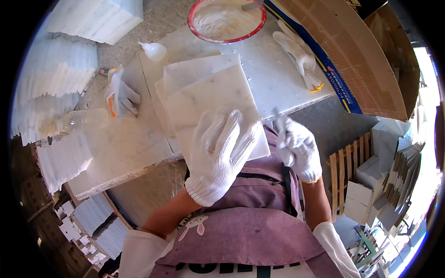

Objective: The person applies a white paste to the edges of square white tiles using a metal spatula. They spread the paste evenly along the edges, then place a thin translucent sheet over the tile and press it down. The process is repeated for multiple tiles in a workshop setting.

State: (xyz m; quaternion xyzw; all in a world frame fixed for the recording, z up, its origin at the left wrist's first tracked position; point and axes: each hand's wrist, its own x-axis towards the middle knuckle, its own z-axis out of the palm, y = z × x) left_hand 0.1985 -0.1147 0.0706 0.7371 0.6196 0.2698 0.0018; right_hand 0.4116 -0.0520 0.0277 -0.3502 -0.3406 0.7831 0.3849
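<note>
My left hand [220, 157], in a white knit glove, lies flat with fingers spread on the upper of some stacked pale marble tiles [208, 95]. The stack overhangs the near edge of the stone work table [120, 153], and its tiles are slightly fanned. To the right of the tiles, beyond the table edge, my right hand [296, 148], gloved too, is closed. A small greyish tip [276, 111] pokes up from its fingers, too blurred to name.
A red-rimmed bowl of whitish paste [227, 21] with a tool in it stands at the back. Loose gloves [121, 92] and a white bulb-shaped bottle [154, 51] lie about. Tile stacks [60, 69] crowd the left; an open cardboard box [352, 51] borders the right.
</note>
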